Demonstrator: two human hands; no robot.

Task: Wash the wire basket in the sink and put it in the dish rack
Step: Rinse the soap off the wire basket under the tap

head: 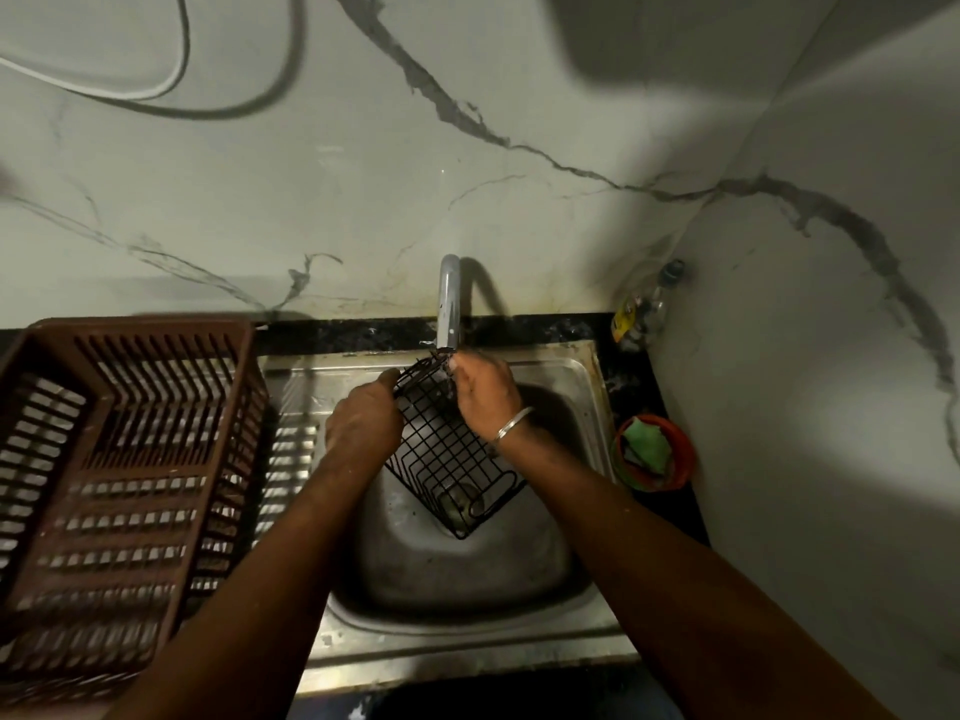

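**Position of the work piece.** The wire basket (447, 449) is black and is held in the air above the sink (467, 569). It is tilted: one corner points up to the mouth of the tap (449, 298), and the opposite corner points down toward the drain. It does not rest on the basin floor.

**Left hand.** The left hand (363, 426) is at the left edge of the basket. Its grip is clamped on the wire there, fingers curled round the rim.

**Right hand.** The right hand (485, 394) is at the upper corner, just under the tap mouth. Its grip is closed on the top wires, fingertips bent onto them. A metal bracelet (511, 423) sits on that wrist.

**Surroundings.**
- The dish rack (130, 459) is brown slotted plastic and stands just left of the sink.
- The dark desk (363, 332) runs behind and to the right of the sink.
- An orange bowl (680, 449) stands on the desk to the right and holds a green sponge (647, 446).
- A bottle (647, 314) stands in the back right corner against the marbled wall.
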